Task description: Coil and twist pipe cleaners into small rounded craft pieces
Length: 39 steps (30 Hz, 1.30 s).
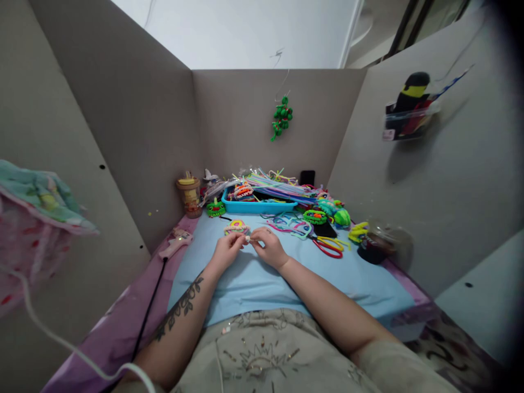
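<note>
My left hand (229, 250) and my right hand (268, 246) meet above the blue cloth, fingertips pinched together. Between them is a small white piece (247, 239), too small to name; the left fingers close on it and the right fingertips touch it or sit right beside it. Just beyond my left hand lies a round pink, yellow and white piece made of fuzzy pipe cleaners (236, 226). To the right of my hands are loose loops of blue and purple pipe cleaners (290, 225) and red-handled scissors (327, 248).
A blue tray (260, 207) heaped with pipe cleaners stands at the back. A lidded cup (189, 197) and a pink glue gun (177, 243) with a black cord are on the left. A dark cup (374, 248) stands right. Grey panels surround the table; a clear holder (409, 117) hangs right.
</note>
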Tool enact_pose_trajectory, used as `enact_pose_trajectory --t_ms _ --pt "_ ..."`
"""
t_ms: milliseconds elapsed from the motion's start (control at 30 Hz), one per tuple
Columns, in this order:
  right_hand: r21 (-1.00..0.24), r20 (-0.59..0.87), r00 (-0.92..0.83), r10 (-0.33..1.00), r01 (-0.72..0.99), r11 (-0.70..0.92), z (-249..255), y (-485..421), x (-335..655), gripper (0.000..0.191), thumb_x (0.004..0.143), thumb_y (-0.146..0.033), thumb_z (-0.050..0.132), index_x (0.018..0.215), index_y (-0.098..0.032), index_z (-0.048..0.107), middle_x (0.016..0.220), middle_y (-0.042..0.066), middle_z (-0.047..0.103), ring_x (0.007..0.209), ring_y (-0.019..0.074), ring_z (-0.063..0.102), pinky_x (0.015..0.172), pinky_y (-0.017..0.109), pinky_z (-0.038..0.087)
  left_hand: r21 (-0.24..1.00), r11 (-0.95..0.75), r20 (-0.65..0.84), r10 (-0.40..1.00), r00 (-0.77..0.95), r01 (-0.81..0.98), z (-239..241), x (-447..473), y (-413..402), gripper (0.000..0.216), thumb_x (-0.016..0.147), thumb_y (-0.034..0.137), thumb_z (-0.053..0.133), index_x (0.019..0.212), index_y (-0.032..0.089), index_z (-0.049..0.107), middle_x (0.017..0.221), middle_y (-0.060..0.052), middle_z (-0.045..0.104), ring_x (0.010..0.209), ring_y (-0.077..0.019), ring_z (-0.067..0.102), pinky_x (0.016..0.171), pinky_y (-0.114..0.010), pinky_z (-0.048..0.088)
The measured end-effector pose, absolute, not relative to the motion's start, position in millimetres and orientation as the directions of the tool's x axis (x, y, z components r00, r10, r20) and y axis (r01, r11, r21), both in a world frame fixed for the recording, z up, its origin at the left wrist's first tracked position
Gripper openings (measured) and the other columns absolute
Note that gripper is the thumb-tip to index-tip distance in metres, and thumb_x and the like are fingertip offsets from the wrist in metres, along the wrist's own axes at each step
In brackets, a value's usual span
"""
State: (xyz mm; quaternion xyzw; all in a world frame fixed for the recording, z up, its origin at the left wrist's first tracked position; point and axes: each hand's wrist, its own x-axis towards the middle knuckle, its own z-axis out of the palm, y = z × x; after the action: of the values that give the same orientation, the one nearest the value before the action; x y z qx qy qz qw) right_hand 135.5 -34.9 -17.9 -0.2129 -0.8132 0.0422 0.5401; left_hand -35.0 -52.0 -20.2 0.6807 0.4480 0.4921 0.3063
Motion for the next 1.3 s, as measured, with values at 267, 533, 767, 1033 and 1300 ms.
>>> enact_pose_trajectory --t_ms 267,533,767,1033,1300 --pt "-0.38 0.827 -0.307 0.472 0.314 0.87 -16.6 -35.3 134.2 0.004 0.085 -0.023 0.056 0.082 -0.021 0.059 0.075 0.004 0.063 0.075 0.0171 0.057 0.071 0.031 0.047 0.811 -0.47 0.491 0.871 0.03 0.348 -19.6 -35.0 -52.4 0.022 0.077 0.036 0.06 0.085 0.016 0.067 0.08 -0.005 0.07 0.073 -0.0164 0.063 0.067 -0.026 0.048" --pt "-0.436 0.791 -0.315 0.525 0.311 0.844 -15.1 -37.4 134.1 0.01 0.086 -0.027 0.056 0.079 -0.02 0.058 0.074 0.003 0.062 0.072 0.0164 0.056 0.069 0.03 0.045 0.821 -0.451 0.461 0.886 0.06 0.351 -23.7 -36.3 -51.5 0.025 0.079 0.037 0.059 0.087 0.016 0.069 0.071 -0.004 0.07 0.064 -0.0155 0.063 0.06 -0.025 0.05" --pt "-0.481 0.728 -0.352 0.588 0.348 0.805 -18.0 -33.1 136.5 0.015 0.088 -0.033 0.052 0.083 -0.02 0.059 0.076 0.004 0.061 0.074 0.017 0.056 0.069 0.029 0.044 0.799 -0.506 0.515 0.855 0.064 0.326 -15.6 -34.1 -56.8 0.023 0.075 0.036 0.066 0.087 0.016 0.068 0.083 -0.006 0.072 0.075 -0.0192 0.067 0.068 -0.03 0.054" --pt "-0.451 0.71 -0.391 0.586 0.387 0.804 -20.9 -30.2 137.9 0.022 0.09 -0.037 0.049 0.081 -0.02 0.06 0.072 0.003 0.06 0.07 0.0163 0.053 0.068 0.028 0.041 0.705 -0.597 0.615 0.783 0.091 0.382 -25.7 -36.9 -52.3 0.015 0.076 0.028 0.065 0.086 0.018 0.069 0.083 -0.007 0.072 0.073 -0.018 0.067 0.069 -0.03 0.055" --pt "-0.407 0.729 -0.378 0.57 0.431 0.806 -21.1 -28.5 138.9 0.029 0.092 -0.038 0.043 0.077 -0.019 0.059 0.069 0.003 0.058 0.068 0.0163 0.052 0.065 0.028 0.039 0.745 -0.583 0.59 0.802 0.086 0.326 -17.6 -35.3 -57.4 0.018 0.075 0.031 0.066 0.087 0.017 0.069 0.084 -0.007 0.073 0.076 -0.0189 0.068 0.068 -0.031 0.057"
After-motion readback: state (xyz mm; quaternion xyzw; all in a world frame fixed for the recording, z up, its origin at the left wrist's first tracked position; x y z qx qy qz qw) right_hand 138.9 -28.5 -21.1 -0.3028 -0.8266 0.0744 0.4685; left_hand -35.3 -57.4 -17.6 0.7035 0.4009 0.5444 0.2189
